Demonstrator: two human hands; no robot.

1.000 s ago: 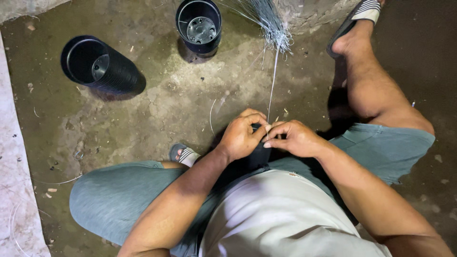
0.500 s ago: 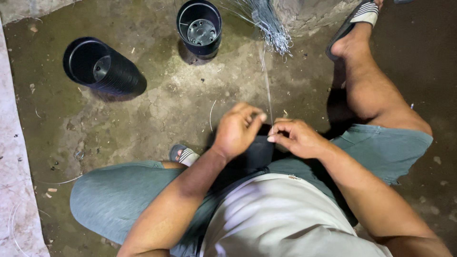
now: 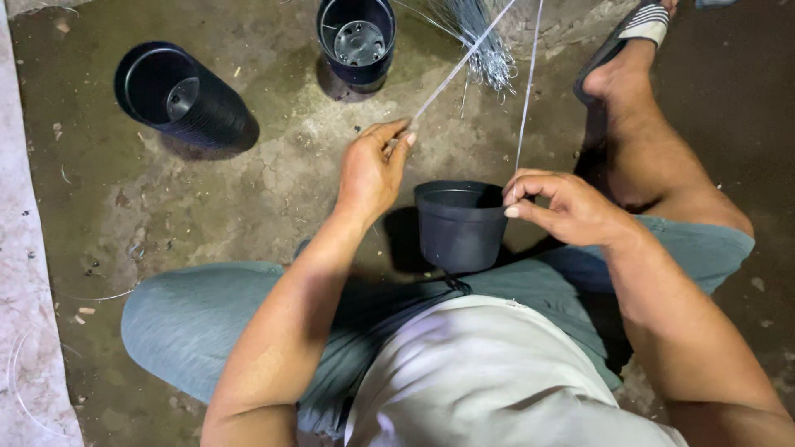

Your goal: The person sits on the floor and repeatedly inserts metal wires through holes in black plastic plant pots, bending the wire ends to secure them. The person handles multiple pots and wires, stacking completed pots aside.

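Two thin wires (image 3: 464, 62) rise from pinched fingertips: left hand (image 3: 373, 170) holds one slanting up-right, right hand (image 3: 563, 207) holds another nearly upright, above a black pot (image 3: 460, 223).

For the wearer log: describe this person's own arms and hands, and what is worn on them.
Both arms are bare from upper arm to fingertips, no sleeves reaching them. The left hand and right hand wear no gloves, rings, watch or wristband. Fingernails are short and unpainted.

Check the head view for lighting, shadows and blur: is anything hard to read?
Head view: hard light from above, dark shadow beside the black pot and on the right floor; left hand and right hand sharp; thin wires faint; no glare.
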